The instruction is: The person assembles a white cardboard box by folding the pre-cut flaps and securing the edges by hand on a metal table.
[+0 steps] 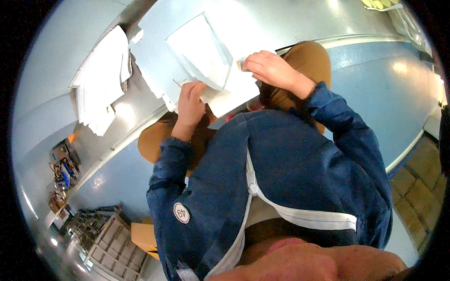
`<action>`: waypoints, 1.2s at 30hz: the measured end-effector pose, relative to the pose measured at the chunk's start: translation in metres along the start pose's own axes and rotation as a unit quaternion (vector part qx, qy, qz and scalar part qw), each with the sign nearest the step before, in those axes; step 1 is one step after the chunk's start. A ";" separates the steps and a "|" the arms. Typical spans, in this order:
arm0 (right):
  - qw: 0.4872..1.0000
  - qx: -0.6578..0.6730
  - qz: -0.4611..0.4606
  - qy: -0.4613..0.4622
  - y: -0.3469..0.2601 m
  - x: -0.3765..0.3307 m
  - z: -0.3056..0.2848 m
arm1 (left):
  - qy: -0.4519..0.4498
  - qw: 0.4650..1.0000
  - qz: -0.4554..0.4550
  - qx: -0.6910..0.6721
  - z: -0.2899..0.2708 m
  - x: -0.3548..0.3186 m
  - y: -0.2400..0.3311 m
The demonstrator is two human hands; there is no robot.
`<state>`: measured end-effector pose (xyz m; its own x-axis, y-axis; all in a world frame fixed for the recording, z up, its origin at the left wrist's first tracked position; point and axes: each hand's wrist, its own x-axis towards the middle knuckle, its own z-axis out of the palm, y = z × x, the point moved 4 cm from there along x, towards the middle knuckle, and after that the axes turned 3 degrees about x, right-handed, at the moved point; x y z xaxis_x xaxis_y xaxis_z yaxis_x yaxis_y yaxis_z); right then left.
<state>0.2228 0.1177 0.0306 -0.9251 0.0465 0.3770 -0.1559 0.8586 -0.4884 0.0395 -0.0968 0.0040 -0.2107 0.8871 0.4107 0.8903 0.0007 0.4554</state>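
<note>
A flat white sheet-like piece (206,51) with folded edges lies on a pale work surface (290,18) in front of me. My left hand (191,104) presses on the near left edge of this white piece, fingers curled onto it. My right hand (269,69) grips its right edge, pinching a small tan bit between the fingers. Both forearms are in dark blue jacket sleeves. Part of the piece under my hands is hidden.
A stack of white sheets (101,79) lies to the left on the surface. A brown round stool seat (309,58) shows below my arms over a blue floor (384,89). Grey racks (101,234) and a cardboard box (143,234) stand at lower left.
</note>
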 end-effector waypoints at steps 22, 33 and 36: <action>0.999 -0.029 0.000 -0.015 0.011 0.059 0.038 | -0.057 0.986 -0.052 0.148 0.007 0.055 0.015; 0.997 -0.056 0.026 0.049 0.006 0.062 0.047 | -0.020 0.976 -0.121 0.178 0.011 0.052 0.013; 0.997 -0.070 0.015 0.037 0.005 0.065 0.056 | -0.040 0.978 -0.126 0.164 0.013 0.052 0.013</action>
<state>0.1429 0.0961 0.0086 -0.8995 0.1064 0.4238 -0.0740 0.9189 -0.3876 0.0457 -0.0441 0.0211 -0.4203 0.8726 0.2489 0.8980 0.3607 0.2520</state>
